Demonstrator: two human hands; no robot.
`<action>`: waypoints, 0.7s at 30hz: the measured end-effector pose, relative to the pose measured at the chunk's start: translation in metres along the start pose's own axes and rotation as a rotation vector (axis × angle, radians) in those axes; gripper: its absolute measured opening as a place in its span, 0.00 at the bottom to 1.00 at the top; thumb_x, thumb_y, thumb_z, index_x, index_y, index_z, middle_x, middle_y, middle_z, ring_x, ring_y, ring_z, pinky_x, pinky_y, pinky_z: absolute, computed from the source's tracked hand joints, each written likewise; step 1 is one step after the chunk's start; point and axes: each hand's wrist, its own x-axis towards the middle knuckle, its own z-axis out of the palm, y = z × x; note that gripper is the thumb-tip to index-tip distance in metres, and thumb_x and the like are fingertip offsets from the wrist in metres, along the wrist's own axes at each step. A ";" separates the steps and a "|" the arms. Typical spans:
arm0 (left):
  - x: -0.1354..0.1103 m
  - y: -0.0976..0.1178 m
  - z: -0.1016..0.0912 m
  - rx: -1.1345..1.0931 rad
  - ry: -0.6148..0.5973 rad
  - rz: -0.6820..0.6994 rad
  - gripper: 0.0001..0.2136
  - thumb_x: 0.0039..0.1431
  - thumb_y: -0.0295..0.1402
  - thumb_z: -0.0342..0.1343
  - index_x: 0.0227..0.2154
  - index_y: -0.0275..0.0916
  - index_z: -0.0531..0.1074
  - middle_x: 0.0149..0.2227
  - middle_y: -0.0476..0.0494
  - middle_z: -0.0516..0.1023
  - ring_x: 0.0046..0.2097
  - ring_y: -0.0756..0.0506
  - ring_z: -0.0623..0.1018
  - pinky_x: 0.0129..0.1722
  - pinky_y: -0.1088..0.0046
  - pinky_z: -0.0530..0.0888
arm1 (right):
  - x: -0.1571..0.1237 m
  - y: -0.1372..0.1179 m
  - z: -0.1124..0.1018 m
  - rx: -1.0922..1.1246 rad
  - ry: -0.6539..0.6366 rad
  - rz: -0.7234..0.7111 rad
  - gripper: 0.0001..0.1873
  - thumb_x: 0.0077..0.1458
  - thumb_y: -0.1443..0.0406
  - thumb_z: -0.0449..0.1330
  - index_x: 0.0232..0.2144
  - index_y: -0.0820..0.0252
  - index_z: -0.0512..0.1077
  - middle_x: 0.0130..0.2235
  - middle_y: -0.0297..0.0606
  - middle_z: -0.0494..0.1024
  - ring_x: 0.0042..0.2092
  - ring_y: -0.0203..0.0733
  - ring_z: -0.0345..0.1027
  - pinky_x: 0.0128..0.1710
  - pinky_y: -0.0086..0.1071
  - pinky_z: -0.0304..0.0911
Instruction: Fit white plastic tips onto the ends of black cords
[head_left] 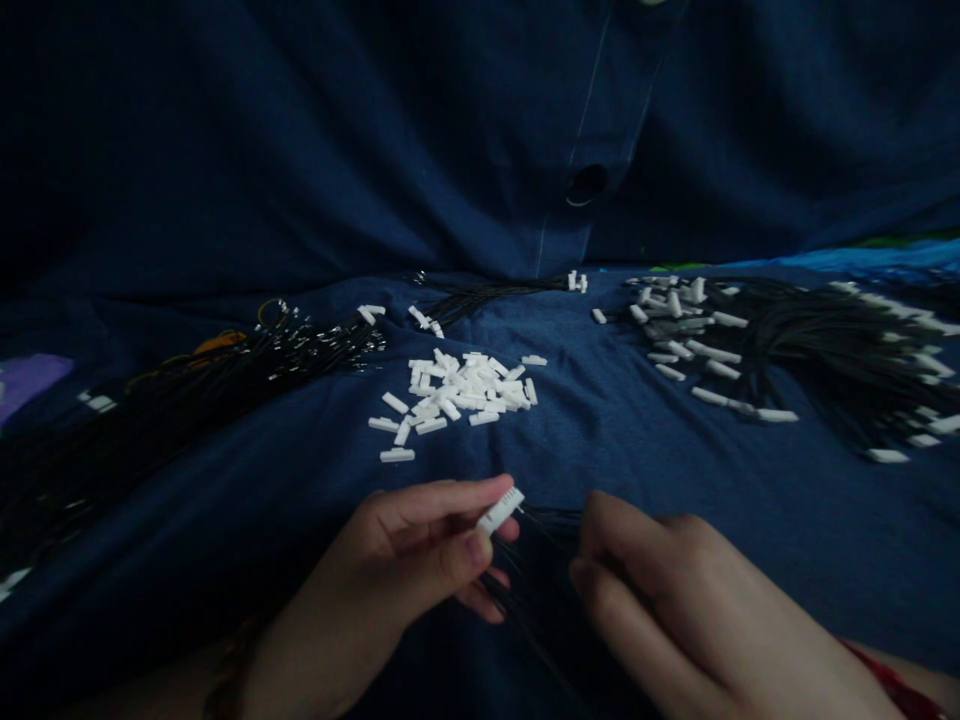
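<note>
Between the thumb and forefinger of my left hand [420, 550] is a white connector housing [501, 511], tilted up to the right, with a row of slots along one face. Thin black wires [547, 512] run from it toward my right hand [652, 590], and more dark wires hang below the left fingers. My right hand is closed in a pinch on the wires, just right of the housing; its fingertips are partly hidden. Beyond my hands lies a pile of loose white connector housings [472, 385] on dark blue cloth [585, 420].
A long bundle of black wires with bare metal ends [300, 345] lies at the left. To the right spreads a bundle of black wires with white connectors [787, 335]. A thinner wire bundle [502, 291] sits at the back. Orange [221, 343] and purple [34, 385] pieces show at left.
</note>
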 end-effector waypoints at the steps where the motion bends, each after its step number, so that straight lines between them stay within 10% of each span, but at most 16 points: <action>1: 0.000 -0.001 0.000 0.003 -0.003 0.002 0.11 0.49 0.30 0.58 0.38 0.45 0.74 0.34 0.46 0.77 0.31 0.50 0.75 0.27 0.79 0.74 | 0.000 0.000 0.001 -0.009 -0.006 0.006 0.10 0.53 0.65 0.43 0.22 0.58 0.59 0.18 0.32 0.66 0.17 0.33 0.59 0.15 0.26 0.49; 21: -0.001 -0.004 0.007 0.304 0.077 0.069 0.14 0.48 0.30 0.58 0.40 0.47 0.73 0.33 0.46 0.76 0.30 0.49 0.74 0.26 0.78 0.74 | 0.008 0.006 0.013 -0.037 0.012 -0.178 0.13 0.58 0.68 0.43 0.26 0.62 0.63 0.24 0.33 0.66 0.24 0.33 0.58 0.25 0.27 0.47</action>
